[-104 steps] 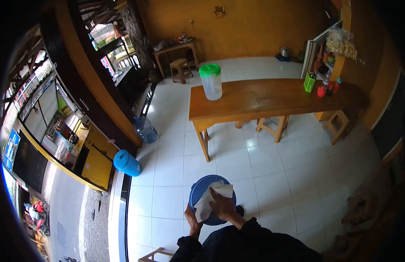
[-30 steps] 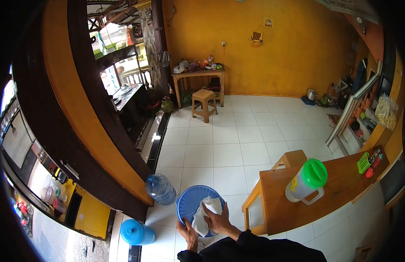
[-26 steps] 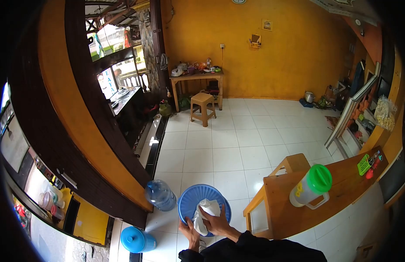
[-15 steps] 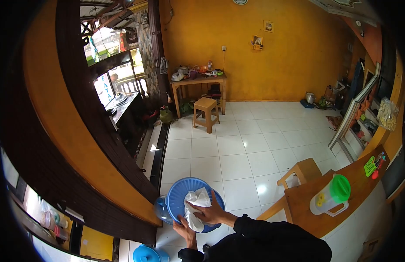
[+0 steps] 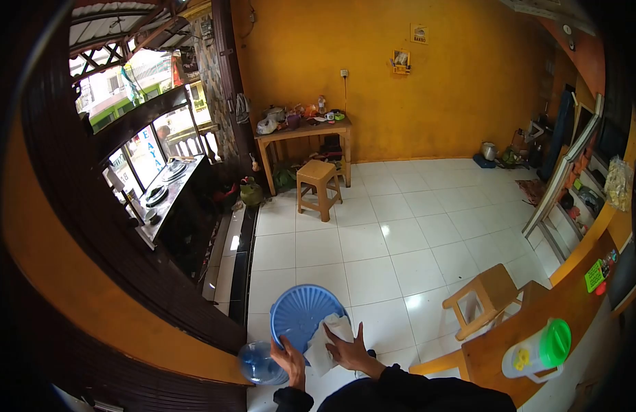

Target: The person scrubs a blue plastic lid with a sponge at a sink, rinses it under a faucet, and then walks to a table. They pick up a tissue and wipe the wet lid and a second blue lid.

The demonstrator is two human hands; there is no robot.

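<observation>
A round, blue, ribbed plastic tray (image 5: pixel 305 305), which may be a lid, is held up tilted in front of me. My left hand (image 5: pixel 288 362) grips its lower left edge, thumb on the face and the other fingers partly hidden. My right hand (image 5: pixel 350 352) presses a crumpled white cloth (image 5: pixel 321 357) against the tray's lower right part, its fingers partly bent over the cloth. Just left of my left hand stands a clear blue water jug (image 5: pixel 259 364).
At right, a wooden table (image 5: pixel 493 360) bears a green-lidded pitcher (image 5: pixel 537 350); a plastic stool (image 5: pixel 484 292) is beside it. Another stool (image 5: pixel 318 182) stands by a cluttered table (image 5: pixel 304 128). A dark wooden frame (image 5: pixel 136 275) borders the left, and white floor tiles (image 5: pixel 373 268) lie ahead.
My view has turned slightly, bringing more of the water jug into sight. The cloth and my right hand have shifted toward the tray's lower right edge. The blue-lidded container at bottom left has left view.
</observation>
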